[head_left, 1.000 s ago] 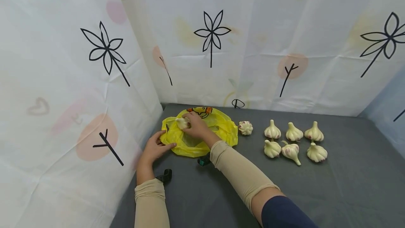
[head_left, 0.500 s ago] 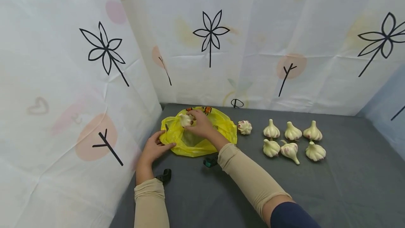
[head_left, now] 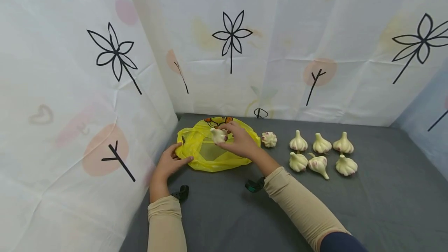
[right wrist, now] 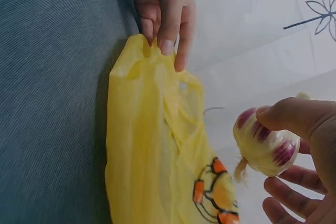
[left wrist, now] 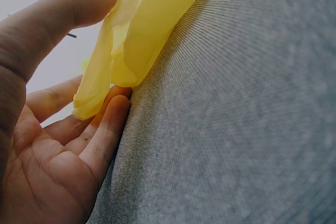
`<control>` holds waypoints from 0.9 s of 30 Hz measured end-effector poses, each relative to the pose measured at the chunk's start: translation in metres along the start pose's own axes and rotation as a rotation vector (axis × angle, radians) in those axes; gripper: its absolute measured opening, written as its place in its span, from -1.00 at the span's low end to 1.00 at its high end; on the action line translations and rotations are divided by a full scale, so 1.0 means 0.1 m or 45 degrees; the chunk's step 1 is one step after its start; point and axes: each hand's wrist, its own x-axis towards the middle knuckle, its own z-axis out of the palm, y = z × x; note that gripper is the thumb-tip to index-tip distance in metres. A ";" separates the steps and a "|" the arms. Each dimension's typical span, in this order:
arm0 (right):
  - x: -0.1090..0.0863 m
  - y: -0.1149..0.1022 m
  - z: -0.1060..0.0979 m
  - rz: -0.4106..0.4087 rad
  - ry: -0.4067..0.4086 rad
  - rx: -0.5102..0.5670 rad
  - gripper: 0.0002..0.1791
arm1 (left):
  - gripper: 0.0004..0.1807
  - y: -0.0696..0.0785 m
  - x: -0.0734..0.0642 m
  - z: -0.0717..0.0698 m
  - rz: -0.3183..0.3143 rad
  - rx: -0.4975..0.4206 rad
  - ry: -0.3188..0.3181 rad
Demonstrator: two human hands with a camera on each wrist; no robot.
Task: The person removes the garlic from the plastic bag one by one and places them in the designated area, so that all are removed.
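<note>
My right hand [head_left: 242,140] holds a garlic bulb [head_left: 219,135] between thumb and fingers, above the mouth of a yellow plastic bag [head_left: 214,165]. Purple-red patches and a tuft of roots show on this bulb in the right wrist view, where it is apart from the bag. At the bag's left end, my left hand [head_left: 170,163] holds the edge, with the thumb on the near side and the fingers behind. The left wrist view shows the yellow plastic [left wrist: 142,30] between that thumb and the fingers. A cartoon print marks the bag's far side.
One garlic bulb [head_left: 269,139] lies just right of the bag. Farther right, several more bulbs [head_left: 298,162] stand or lie in two rows on the grey cloth [head_left: 392,189]. White printed curtains [head_left: 280,49] rise behind the table and along its left side.
My right hand has moved right with the garlic bulb, from the bag's left part towards its middle. My left hand has stayed at the bag's edge.
</note>
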 end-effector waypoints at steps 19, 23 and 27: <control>-0.84 0.19 -0.62 -0.015 0.062 -0.317 -0.44 | 0.01 0.02 -0.02 0.00 0.007 0.020 0.001; -0.97 0.28 -0.71 -0.044 0.086 -0.404 -0.43 | 0.01 0.04 -0.03 0.00 0.005 0.014 0.003; -1.06 0.39 -0.77 -0.050 0.103 -0.488 -0.42 | 0.01 0.04 -0.02 0.00 0.005 0.018 0.002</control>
